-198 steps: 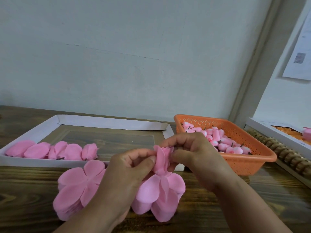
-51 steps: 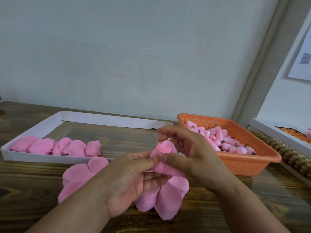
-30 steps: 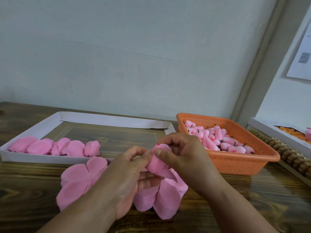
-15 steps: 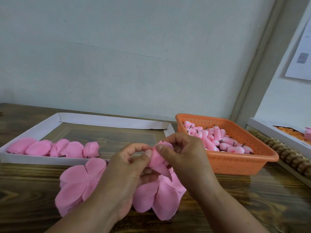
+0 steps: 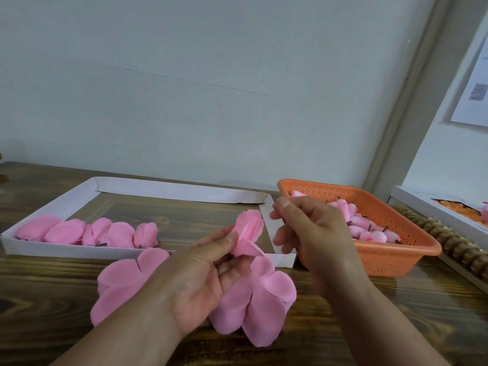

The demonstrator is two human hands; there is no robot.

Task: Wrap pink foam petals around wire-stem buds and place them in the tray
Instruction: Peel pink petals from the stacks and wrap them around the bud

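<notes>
My left hand (image 5: 200,273) pinches a partly wrapped pink foam bud (image 5: 248,232) between thumb and fingers, with loose petals (image 5: 253,302) of the same piece hanging below it. My right hand (image 5: 314,233) hovers just right of the bud, fingers loosely curled, holding nothing. A white cardboard tray (image 5: 60,204) lies behind on the left, with several wrapped pink flowers (image 5: 89,233) in a row along its front edge. A stack of flat pink petal cutouts (image 5: 121,281) lies on the table under my left wrist.
An orange plastic basket (image 5: 388,257) of several pink wire-stem buds (image 5: 369,231) stands at the right. Farther right are a beaded wooden strip (image 5: 454,247) and a white box with orange pieces (image 5: 449,210). The dark wooden table (image 5: 52,299) ends at a pale wall behind.
My right hand has let go of the bud and drawn away to the right. My left hand alone keeps the bud, and one wrapped petal now stands up above my thumb.
</notes>
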